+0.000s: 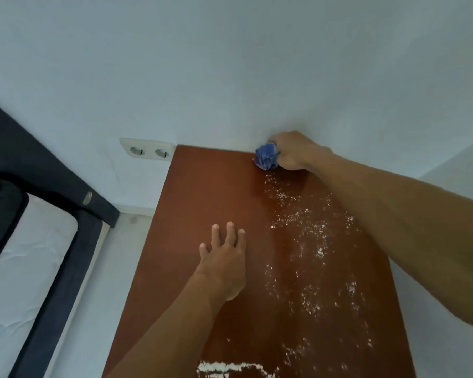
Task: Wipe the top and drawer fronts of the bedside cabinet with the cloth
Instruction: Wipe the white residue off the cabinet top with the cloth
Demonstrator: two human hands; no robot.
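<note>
White wall (230, 64) meets the cabinet top (216, 192) just beyond the right hand (292, 151), fisted around the blue cloth (266, 156); left hand (225, 257) lies flat, fingers spread, bare wood around it.

right hand (294, 151) clutching blue cloth (267, 156), dusty cabinet top (202, 192)

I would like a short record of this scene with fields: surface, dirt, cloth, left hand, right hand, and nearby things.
surface: reddish-brown cabinet top, back edge against the wall
dirt: white powder scattered over the right half, with a thicker line at the near edge; the left half looks clean
cloth: blue cloth, bunched, at the back edge
left hand: left hand flat on the top, fingers spread, holding nothing
right hand: right hand closed around the cloth
nearby: double wall socket; bed at left
</note>
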